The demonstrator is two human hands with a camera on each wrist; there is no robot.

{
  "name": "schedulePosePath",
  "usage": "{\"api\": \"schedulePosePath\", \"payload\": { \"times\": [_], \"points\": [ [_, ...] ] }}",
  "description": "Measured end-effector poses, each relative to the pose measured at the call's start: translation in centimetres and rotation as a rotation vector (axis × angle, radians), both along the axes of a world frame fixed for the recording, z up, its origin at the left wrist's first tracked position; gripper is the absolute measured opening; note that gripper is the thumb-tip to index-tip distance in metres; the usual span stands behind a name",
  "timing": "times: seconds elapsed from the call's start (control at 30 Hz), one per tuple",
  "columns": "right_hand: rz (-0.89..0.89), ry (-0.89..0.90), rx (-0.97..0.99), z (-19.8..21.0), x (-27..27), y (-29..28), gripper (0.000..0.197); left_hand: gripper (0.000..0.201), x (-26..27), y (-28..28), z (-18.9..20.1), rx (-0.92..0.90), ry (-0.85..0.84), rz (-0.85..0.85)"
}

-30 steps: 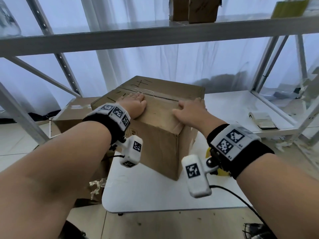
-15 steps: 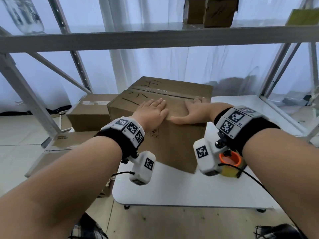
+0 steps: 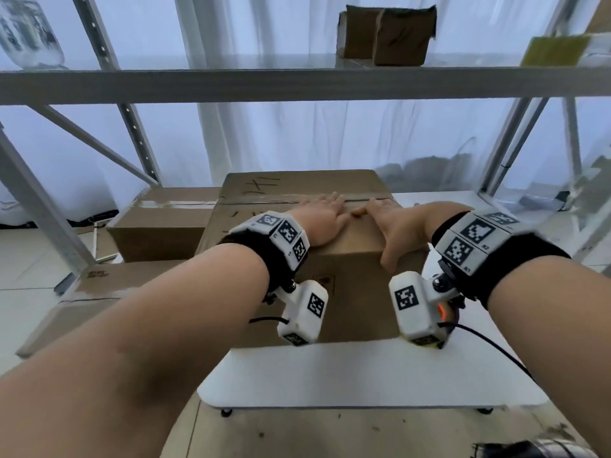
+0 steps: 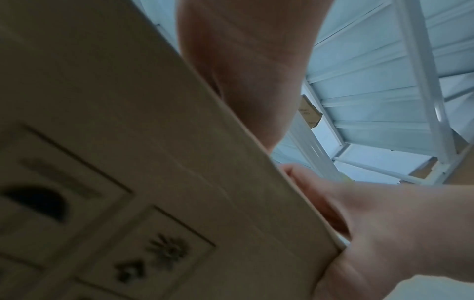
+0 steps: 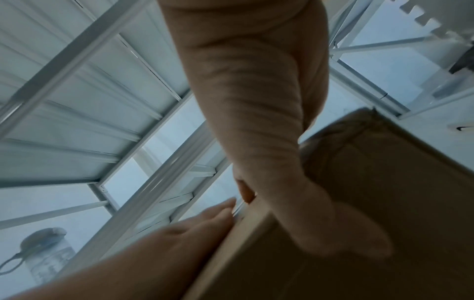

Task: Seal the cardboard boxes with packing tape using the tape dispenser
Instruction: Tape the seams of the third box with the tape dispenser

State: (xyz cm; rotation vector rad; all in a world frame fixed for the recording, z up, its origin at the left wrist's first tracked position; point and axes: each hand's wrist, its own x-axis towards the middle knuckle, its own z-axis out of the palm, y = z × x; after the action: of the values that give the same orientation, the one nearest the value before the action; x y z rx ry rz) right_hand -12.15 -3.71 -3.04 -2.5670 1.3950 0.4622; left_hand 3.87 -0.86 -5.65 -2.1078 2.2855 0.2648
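Observation:
A brown cardboard box (image 3: pixel 357 285) stands on the white table (image 3: pixel 363 375), its flaps down and a seam running across the top. My left hand (image 3: pixel 322 219) lies flat on the top near the seam. My right hand (image 3: pixel 393 223) lies flat beside it, thumb hanging over the front edge. The left wrist view shows the printed front face of the box (image 4: pixel 128 162) below my left palm (image 4: pixel 243 71). In the right wrist view, my right hand (image 5: pixel 256 121) lies over the box corner (image 5: pixel 384 203). An orange and yellow tape dispenser (image 3: pixel 441 312) peeks out behind the right wrist camera, mostly hidden.
A second box (image 3: pixel 165 219) with tape across its top sits to the left, with flattened cardboard (image 3: pixel 82 292) below it. A metal shelf beam (image 3: pixel 297 84) crosses overhead, carrying small boxes (image 3: pixel 386 34). Rack uprights stand left and right. The table's front edge is close to me.
The box has turned from corner-on to square with me. Both hands have slid together along its top and now lie side by side at the seam.

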Motion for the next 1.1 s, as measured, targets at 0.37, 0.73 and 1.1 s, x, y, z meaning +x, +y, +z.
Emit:
{"api": "schedulePosePath", "payload": {
  "times": [0.37,0.73,1.1],
  "points": [
    [-0.086,-0.032,0.05,-0.3,0.7,-1.5,0.112,0.057,6.9,0.1,-0.3,0.056,0.041,0.257],
    [-0.013,-0.026,-0.136,-2.6,4.0,1.2,0.109,0.056,5.2,-0.1,-0.3,0.074,0.052,0.169],
    [-0.096,-0.052,-0.348,-2.8,6.6,-0.9,0.073,0.058,14.0,4.6,-2.6,-0.119,0.127,0.371]
  ]
}}
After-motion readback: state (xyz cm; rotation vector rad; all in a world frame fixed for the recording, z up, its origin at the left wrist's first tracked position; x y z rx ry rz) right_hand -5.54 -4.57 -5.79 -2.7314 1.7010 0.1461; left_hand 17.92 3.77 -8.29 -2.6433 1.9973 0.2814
